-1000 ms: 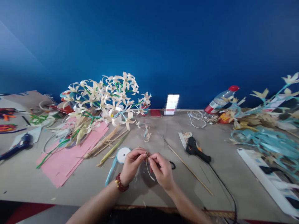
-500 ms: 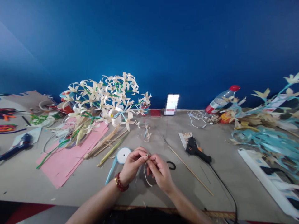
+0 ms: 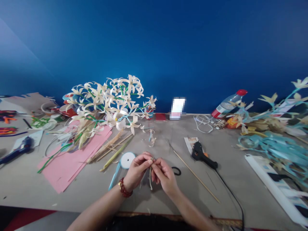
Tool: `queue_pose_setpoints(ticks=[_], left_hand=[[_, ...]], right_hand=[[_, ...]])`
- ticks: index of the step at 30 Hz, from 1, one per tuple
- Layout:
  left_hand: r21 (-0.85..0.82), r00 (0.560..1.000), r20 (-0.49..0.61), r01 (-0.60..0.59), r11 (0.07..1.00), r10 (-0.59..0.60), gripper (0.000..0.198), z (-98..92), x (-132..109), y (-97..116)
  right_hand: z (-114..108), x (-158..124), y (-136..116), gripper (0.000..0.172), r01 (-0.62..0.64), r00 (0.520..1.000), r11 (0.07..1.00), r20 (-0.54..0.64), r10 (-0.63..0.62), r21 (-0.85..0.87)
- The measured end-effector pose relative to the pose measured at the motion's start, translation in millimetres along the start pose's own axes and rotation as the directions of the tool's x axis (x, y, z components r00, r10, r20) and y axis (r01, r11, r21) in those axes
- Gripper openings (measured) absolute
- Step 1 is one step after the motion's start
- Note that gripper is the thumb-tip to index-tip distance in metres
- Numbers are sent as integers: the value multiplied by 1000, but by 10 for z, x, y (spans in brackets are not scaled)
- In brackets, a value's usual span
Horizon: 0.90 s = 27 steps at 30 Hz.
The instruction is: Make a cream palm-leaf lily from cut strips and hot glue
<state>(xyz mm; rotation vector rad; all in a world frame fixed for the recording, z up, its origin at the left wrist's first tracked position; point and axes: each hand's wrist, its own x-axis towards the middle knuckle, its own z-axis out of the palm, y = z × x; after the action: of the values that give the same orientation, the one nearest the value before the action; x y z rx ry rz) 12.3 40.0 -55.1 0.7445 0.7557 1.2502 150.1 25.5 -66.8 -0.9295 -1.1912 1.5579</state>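
Observation:
Both my hands meet above the middle of the table, fingertips touching. My left hand (image 3: 141, 166), with a red bead bracelet (image 3: 125, 188) at its wrist, is pinched closed on one end of a thin pale strip (image 3: 151, 179). My right hand (image 3: 164, 173) pinches the same strip close beside it. The strip's loose end hangs down between the hands; its top is mostly hidden by the fingers. Just left of my left hand lies a white spool (image 3: 127, 160) with light-blue ribbon trailing off it. A black loop (image 3: 177, 171) lies right of my right hand, partly covered.
White flowers (image 3: 113, 99) stand at the back left, above pink paper sheets (image 3: 72, 166) and dried husks (image 3: 108, 147). To the right are a thin stick (image 3: 194, 173), a black glue gun (image 3: 203, 155) with its cord, a power strip (image 3: 269, 186), blue ribbon (image 3: 269, 144) and a leaning bottle (image 3: 226, 104).
The hanging end of the strip has swung left and now points nearly straight down. Both hands keep their pinch in almost the same place.

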Motion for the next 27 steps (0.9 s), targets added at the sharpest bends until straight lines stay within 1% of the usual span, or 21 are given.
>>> queue_pose_setpoints(ticks=[3,5,8,10,15,20,27], left_hand=[[62,999,-36,-17,998,19,15,-16,-6,-9],[126,997,-46,-60,990,66,18,-34,-9,-15],[211,989,-7,-145,967,150,13,-54,-13,-15],[225,986,4,-165,960,168,11,-55,-15,-8],[186,992,-19,-122,975,127,10,-24,-14,20],[70,998,-29,-53,996,55,13,-6,0,35],[-23,1000,-15,13,1000,-13,15,17,-5,49]], right_hand=[[-4,4,3,32,-20,1000,1000,-4,20,5],[-1,8,-6,33,-35,999,999,-3,35,8],[8,12,-27,36,-53,999,999,0,53,9],[12,11,-36,37,-60,998,998,7,60,17],[18,-6,-57,35,-77,997,996,23,76,40],[25,-24,-87,36,-70,997,997,33,69,34],[8,-49,-49,35,-37,999,999,30,38,-30]])
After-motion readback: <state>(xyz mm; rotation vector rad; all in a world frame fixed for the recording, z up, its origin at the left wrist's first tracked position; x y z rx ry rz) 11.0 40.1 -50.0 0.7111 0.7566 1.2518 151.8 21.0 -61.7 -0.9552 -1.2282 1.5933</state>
